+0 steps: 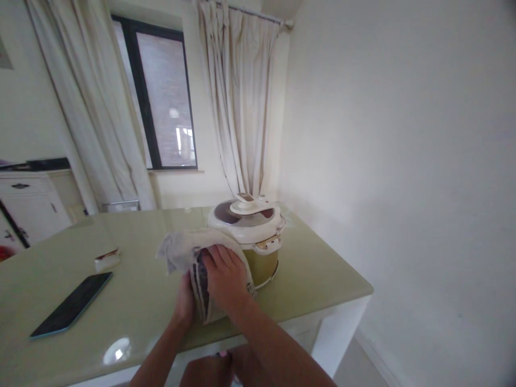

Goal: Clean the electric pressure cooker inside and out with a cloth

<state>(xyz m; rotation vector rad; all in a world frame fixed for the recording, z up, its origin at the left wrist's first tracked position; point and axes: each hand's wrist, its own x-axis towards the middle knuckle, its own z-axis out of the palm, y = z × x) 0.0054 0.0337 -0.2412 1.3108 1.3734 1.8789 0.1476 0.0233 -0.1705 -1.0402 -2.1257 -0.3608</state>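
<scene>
One cloth bundle (183, 250), lower centre of frame, beside one lidded cooker (248, 220). Two hands on bundle: right hand (228, 277) presses fingers together over top opening; left hand (185, 301) against left side, finger closure undeterminable. One tablet (72, 305) lower left, one small white item (107, 260) above it. Two curtains (244, 97) in upper part of frame. Bundle: pale, rumpled, dark striped edge. Bundle contents hidden; left fingers mostly covered; cooker front partly blocked.

Both hands on a bunched cloth (226, 242) beside a white-lidded cooker (245, 217) on a green tabletop (149, 301).
</scene>
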